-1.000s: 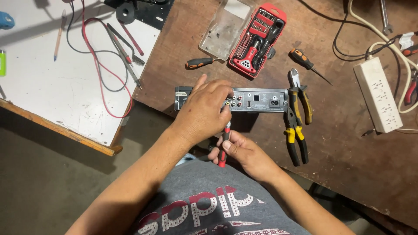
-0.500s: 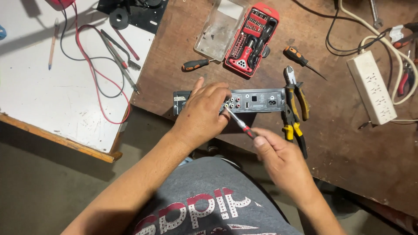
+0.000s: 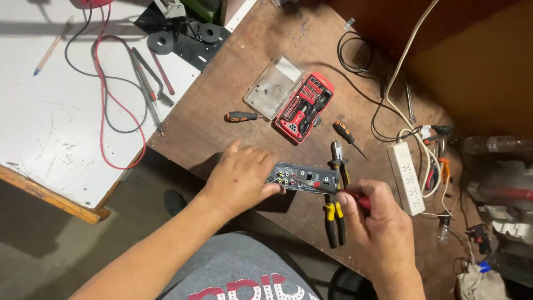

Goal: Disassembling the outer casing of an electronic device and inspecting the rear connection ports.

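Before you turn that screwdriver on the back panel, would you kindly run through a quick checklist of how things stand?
1. Unit held steady: ok. The left hand grips the grey unit at its left end on the brown table.
2. Tool in hand: ok. The right hand holds the red screwdriver, tip at the rear panel.
3. Tip seated in a screw: cannot tell, too small to see.
4. Path clear: not ok. The yellow-handled pliers lie right beside the unit, under the tool.
5. Spare bits near: ok. The red bit case lies open behind.
6. Unit unplugged: cannot tell.
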